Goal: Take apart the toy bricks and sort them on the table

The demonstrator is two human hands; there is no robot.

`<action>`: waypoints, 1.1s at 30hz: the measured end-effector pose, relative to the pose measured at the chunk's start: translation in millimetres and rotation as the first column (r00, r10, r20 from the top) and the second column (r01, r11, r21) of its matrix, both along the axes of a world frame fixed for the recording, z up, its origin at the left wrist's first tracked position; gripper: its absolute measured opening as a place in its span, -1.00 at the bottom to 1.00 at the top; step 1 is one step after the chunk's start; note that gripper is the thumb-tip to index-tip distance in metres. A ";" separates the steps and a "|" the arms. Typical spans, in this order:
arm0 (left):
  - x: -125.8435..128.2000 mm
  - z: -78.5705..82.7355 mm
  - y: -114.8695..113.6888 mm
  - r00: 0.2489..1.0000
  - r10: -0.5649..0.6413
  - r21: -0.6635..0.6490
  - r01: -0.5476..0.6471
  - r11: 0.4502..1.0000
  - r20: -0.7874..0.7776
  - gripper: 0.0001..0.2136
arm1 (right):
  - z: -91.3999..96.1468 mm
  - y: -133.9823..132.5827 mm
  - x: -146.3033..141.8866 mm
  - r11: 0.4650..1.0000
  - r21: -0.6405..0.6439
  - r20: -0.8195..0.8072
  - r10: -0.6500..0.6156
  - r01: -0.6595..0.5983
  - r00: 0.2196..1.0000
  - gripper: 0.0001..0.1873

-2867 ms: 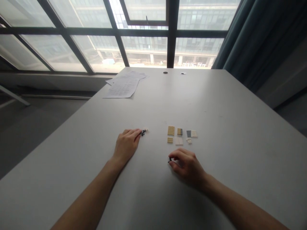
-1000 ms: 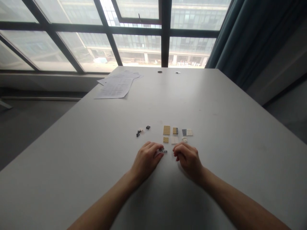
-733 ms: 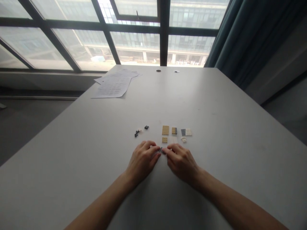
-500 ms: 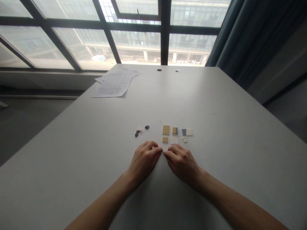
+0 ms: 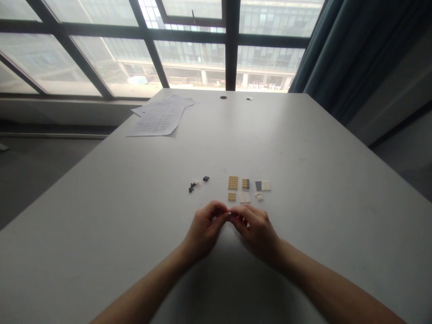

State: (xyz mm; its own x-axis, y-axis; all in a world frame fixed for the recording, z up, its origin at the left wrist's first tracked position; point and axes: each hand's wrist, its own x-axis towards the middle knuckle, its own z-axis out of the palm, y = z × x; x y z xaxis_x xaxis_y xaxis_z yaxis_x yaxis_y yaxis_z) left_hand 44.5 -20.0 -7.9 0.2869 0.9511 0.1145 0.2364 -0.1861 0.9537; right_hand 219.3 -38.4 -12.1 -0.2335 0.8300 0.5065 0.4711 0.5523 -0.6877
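Note:
My left hand (image 5: 208,227) and my right hand (image 5: 254,226) meet fingertip to fingertip near the middle of the white table (image 5: 303,225). Both are closed in a pinch around a small dark piece (image 5: 231,215), mostly covered by the fingers, so its kind is unclear. Just beyond the hands lie a small tan studded brick plate (image 5: 231,196), a pale flat tile (image 5: 245,197) and a small white piece (image 5: 258,196). Behind these are a larger tan plate (image 5: 233,182), a tan and grey plate (image 5: 245,183) and a grey and white plate (image 5: 263,185).
Small black pieces (image 5: 191,189) and another black piece (image 5: 206,178) lie left of the plates. Printed sheets of paper (image 5: 155,121) rest at the table's far left. Two round cable holes (image 5: 223,97) are near the far edge, below the window.
Both hands have turned, with the fingers now arched and drawn closer together around the small piece. The bricks on the table stay in place; the view has shifted slightly.

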 end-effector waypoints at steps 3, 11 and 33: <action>0.2 1.8 -1.0 1.000 0.020 0.030 -0.020 0.999 -0.008 -0.88 | -0.5 -0.7 1.2 1.000 -0.001 -0.006 -0.013 0.013 1.000 -0.92; -1.4 2.2 -4.0 0.999 -0.017 0.161 0.021 0.987 -0.031 -0.91 | 3.2 1.2 4.4 0.997 0.001 -0.052 -0.080 0.080 0.995 -0.92; -1.1 3.8 -4.0 0.984 0.087 0.487 0.002 0.873 -0.158 -0.95 | 0.8 2.8 2.3 0.998 -0.066 -0.003 0.015 -0.015 1.000 -0.84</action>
